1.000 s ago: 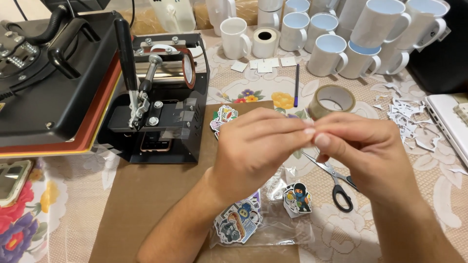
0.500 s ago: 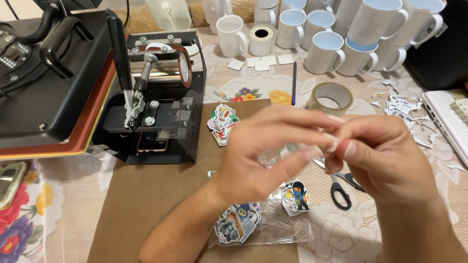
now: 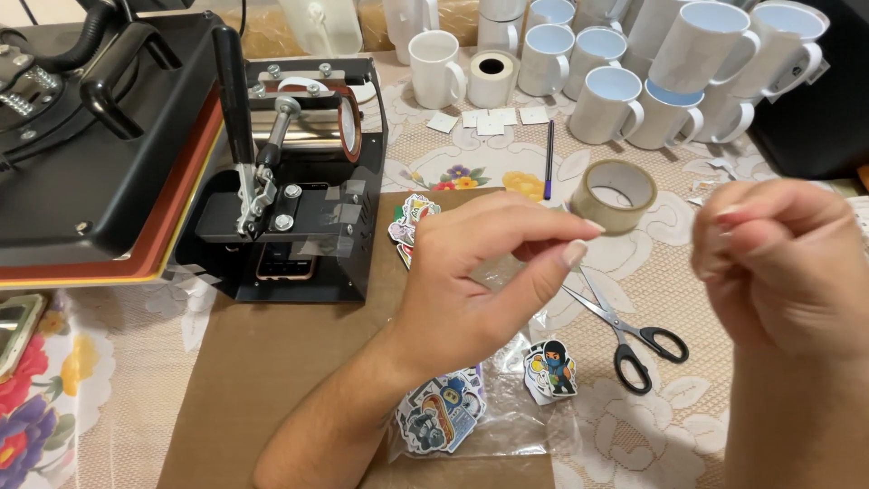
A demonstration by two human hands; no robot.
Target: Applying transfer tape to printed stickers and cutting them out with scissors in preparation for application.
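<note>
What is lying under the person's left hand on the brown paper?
Under the left hand a clear plastic bag lies on the brown paper, with cartoon stickers on it. More stickers peek out behind the hand; the hand and wrist hide whatever lies between them.

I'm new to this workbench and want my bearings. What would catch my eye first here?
Two bare hands raised mid-table: the left hand pinches a small clear piece between thumb and finger, the right hand curled apart from it. Behind and left stands a black mug heat press. A crowd of white ceramic mugs fills the far edge, with black-handled scissors below the hands.
</note>
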